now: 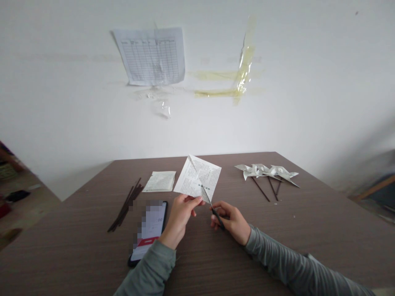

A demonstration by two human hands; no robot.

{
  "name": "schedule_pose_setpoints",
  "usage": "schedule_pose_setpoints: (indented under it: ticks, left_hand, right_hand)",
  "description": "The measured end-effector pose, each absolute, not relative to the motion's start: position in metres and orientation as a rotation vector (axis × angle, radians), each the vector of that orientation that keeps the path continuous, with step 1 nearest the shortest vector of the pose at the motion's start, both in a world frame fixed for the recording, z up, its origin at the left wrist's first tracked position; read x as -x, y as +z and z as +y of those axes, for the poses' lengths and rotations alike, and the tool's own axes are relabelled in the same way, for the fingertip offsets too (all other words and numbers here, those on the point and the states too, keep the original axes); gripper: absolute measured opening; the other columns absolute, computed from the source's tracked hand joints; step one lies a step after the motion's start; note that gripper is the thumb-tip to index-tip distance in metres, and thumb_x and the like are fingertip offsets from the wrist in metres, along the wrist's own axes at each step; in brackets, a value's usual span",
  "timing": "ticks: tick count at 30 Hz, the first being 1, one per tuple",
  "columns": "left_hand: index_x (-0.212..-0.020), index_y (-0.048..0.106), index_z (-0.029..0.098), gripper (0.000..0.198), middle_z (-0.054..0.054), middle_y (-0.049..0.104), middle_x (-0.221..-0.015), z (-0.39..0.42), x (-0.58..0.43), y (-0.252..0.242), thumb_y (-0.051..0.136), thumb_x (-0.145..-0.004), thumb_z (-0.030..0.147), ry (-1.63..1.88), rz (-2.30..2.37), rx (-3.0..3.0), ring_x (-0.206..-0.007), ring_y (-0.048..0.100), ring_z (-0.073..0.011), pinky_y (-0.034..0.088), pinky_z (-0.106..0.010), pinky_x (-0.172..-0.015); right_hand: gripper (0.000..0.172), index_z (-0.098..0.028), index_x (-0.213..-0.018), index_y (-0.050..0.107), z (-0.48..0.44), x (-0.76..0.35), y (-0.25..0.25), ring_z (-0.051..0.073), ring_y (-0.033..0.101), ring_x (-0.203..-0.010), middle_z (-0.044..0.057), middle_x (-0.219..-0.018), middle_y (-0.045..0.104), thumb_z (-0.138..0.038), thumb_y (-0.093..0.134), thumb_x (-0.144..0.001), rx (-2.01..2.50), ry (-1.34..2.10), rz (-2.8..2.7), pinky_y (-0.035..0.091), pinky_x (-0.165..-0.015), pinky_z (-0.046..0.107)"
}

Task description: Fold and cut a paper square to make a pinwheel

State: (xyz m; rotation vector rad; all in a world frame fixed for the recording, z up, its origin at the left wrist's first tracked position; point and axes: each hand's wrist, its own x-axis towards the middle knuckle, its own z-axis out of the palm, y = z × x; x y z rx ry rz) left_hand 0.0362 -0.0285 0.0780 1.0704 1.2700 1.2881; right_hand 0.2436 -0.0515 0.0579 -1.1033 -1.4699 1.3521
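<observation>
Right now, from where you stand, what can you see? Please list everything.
printed paper square: one, white with dark print, held above the table
scissors: one pair, dark, blades at the paper
paper pinwheels: a cluster, count unclear, pale, far right of table
pinwheel sticks: three showing, dark, under the pinwheels
loose sticks: one bundle, dark, left of table
flat paper piece: one, pale, far left of centre
smartphone: one, black edge, screen blurred, near left hand
table: one, brown woodgrain
ruled form: one, white, on wall
tape strips: several, yellowed, on wall
wall: one, white, behind table
left hand: one, gripping the paper
right hand: one, gripping the scissors
</observation>
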Motion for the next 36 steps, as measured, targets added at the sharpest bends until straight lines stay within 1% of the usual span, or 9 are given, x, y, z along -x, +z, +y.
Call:
schedule_pose_setpoints:
  ticks: [6, 12, 18, 22, 27, 32, 36]
  left_hand:
    - [-0.076, 0.084, 0.022, 0.017, -0.01, 0.092, -0.082, -0.0279, -0.0366, 0.0778, 0.1, -0.079, 0.028, 1.281, 1.273, -1.067, -0.083, 0.091, -0.0282, 0.051, -0.026, -0.056]
    - [-0.08, 0.086, 0.023, 0.014, -0.009, 0.093, -0.083, -0.0283, -0.036, 0.0772, 0.099, -0.079, 0.029, 1.284, 1.264, -1.077, -0.087, 0.092, -0.0293, 0.051, -0.026, -0.056]
    - [-0.077, 0.084, 0.023, 0.016, -0.009, 0.093, -0.081, -0.0283, -0.0369, 0.0777, 0.099, -0.079, 0.028, 1.278, 1.27, -1.068, -0.084, 0.091, -0.028, 0.051, -0.026, -0.056]
    - [-0.077, 0.083, 0.023, 0.015, -0.01, 0.094, -0.084, -0.0288, -0.0365, 0.0777, 0.097, -0.08, 0.028, 1.281, 1.267, -1.071, -0.087, 0.092, -0.0286, 0.052, -0.026, -0.057]
    - [-0.081, 0.084, 0.023, 0.019, -0.01, 0.094, -0.086, -0.0289, -0.036, 0.0766, 0.102, -0.078, 0.031, 1.272, 1.263, -1.081, -0.09, 0.093, -0.0305, 0.052, -0.026, -0.056]
    - [-0.076, 0.083, 0.024, 0.018, -0.009, 0.093, -0.081, -0.028, -0.0376, 0.0768, 0.1, -0.075, 0.028, 1.266, 1.264, -1.068, -0.085, 0.092, -0.029, 0.051, -0.025, -0.053]
    - [-0.077, 0.084, 0.023, 0.018, -0.01, 0.093, -0.081, -0.0281, -0.0378, 0.0766, 0.102, -0.075, 0.026, 1.273, 1.246, -1.067, -0.083, 0.091, -0.0287, 0.051, -0.024, -0.053]
  right_hand:
    - [0.076, -0.034, -0.096, 0.077, -0.052, -0.2429, 0.0608, 0.043, 0.083, -0.069, 0.01, -0.073, 0.083, -0.097, 0.106, -0.064, 1.124, 1.342, -1.486, 0.07, -0.072, 0.057]
    - [0.076, -0.034, -0.098, 0.078, -0.0501, -0.2435, 0.0548, 0.041, 0.082, -0.066, 0.009, -0.07, 0.081, -0.096, 0.107, -0.066, 1.112, 1.344, -1.483, 0.071, -0.073, 0.057]
    - [0.075, -0.033, -0.098, 0.079, -0.05, -0.2447, 0.054, 0.042, 0.085, -0.068, 0.01, -0.072, 0.084, -0.095, 0.107, -0.068, 1.107, 1.334, -1.493, 0.073, -0.074, 0.057]
    - [0.076, -0.033, -0.099, 0.078, -0.0506, -0.2445, 0.0555, 0.043, 0.086, -0.07, 0.011, -0.074, 0.085, -0.097, 0.106, -0.067, 1.114, 1.334, -1.495, 0.073, -0.076, 0.058]
    - [0.076, -0.033, -0.1, 0.078, -0.0501, -0.2434, 0.055, 0.044, 0.088, -0.072, 0.011, -0.075, 0.084, -0.096, 0.107, -0.067, 1.113, 1.34, -1.484, 0.074, -0.075, 0.057]
    - [0.074, -0.032, -0.101, 0.079, -0.0498, -0.2441, 0.0539, 0.044, 0.088, -0.072, 0.011, -0.075, 0.085, -0.093, 0.108, -0.069, 1.095, 1.34, -1.477, 0.076, -0.075, 0.057]
    - [0.073, -0.032, -0.1, 0.08, -0.0501, -0.2447, 0.0531, 0.042, 0.087, -0.069, 0.011, -0.074, 0.086, -0.093, 0.108, -0.07, 1.088, 1.329, -1.477, 0.075, -0.074, 0.056]
